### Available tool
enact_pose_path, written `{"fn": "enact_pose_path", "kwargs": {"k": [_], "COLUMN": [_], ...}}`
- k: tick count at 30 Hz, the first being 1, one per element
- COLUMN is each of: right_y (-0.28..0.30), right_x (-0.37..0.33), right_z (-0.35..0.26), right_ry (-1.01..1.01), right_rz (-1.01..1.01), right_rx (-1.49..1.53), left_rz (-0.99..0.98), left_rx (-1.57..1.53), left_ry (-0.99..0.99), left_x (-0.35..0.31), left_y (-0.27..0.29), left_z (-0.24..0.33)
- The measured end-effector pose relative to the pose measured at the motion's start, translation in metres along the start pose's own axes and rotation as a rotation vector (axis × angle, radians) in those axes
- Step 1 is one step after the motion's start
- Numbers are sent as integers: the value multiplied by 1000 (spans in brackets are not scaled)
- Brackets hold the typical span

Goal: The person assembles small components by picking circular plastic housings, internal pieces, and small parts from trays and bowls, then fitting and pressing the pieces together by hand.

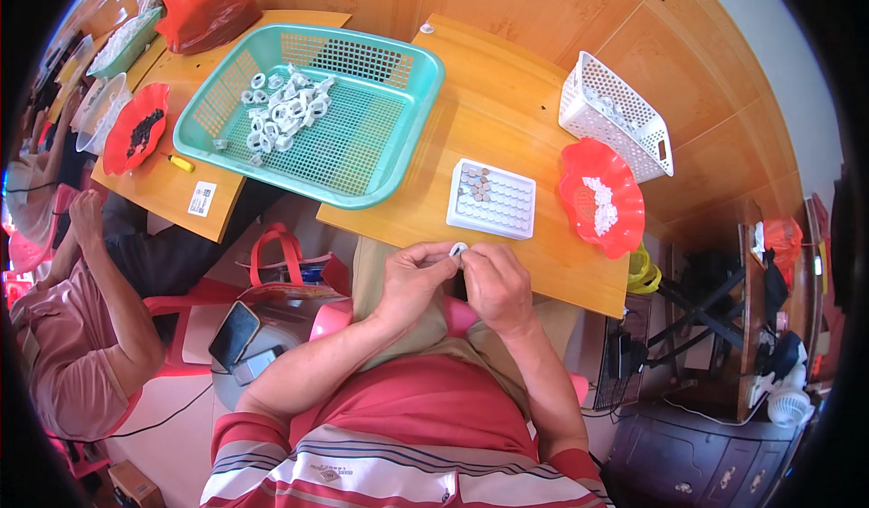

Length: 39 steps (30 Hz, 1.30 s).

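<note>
My left hand (412, 280) and my right hand (498, 289) meet just off the table's near edge. Between their closed fingertips is a small white ring-shaped plastic part (458, 249). The left thumb and forefinger pinch it from one side, and the right fingertips press against its other side. Anything smaller within the right fingers is hidden. Just beyond my hands lies a white tray (523, 217) with rows of round pockets. Several brownish discs (476, 182) sit at its left end.
A green basket (424, 146) with similar white parts (290, 110) stands left on the wooden table (493, 65). A red scalloped bowl (627, 169) of small white pieces and a white basket (654, 151) are at right. A person (86, 327) sits at left, near a yellow-handled screwdriver (181, 162).
</note>
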State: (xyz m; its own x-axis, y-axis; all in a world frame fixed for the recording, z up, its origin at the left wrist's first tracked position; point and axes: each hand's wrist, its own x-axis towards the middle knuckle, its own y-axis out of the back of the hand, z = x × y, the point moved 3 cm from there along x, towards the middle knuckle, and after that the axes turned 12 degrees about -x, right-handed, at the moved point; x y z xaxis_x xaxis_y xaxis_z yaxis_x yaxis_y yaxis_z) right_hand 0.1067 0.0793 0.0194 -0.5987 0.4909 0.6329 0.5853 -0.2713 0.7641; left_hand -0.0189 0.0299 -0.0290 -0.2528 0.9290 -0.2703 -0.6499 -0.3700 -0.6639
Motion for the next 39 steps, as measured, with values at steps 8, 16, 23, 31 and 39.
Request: {"fn": "enact_pose_path", "kwargs": {"k": [8, 16, 23, 31, 39], "right_y": [-1, -1, -1, -3, -8], "right_x": [1, -1, 0, -3, -7], "right_z": [7, 11, -1, 1, 12], "right_ry": [-148, -199, 55, -2, -231], "right_rz": [-38, -35, -49, -91, -118], "right_rx": [207, 259, -89, 16, 339], "left_rz": [-19, -13, -2, 9, 11], "left_rx": [30, 4, 19, 80, 161], "left_ry": [0, 24, 21, -25, -53], "left_x": [-1, 0, 0, -1, -2], "left_y": [3, 5, 3, 4, 5], "left_z": [-4, -5, -3, -2, -3]}}
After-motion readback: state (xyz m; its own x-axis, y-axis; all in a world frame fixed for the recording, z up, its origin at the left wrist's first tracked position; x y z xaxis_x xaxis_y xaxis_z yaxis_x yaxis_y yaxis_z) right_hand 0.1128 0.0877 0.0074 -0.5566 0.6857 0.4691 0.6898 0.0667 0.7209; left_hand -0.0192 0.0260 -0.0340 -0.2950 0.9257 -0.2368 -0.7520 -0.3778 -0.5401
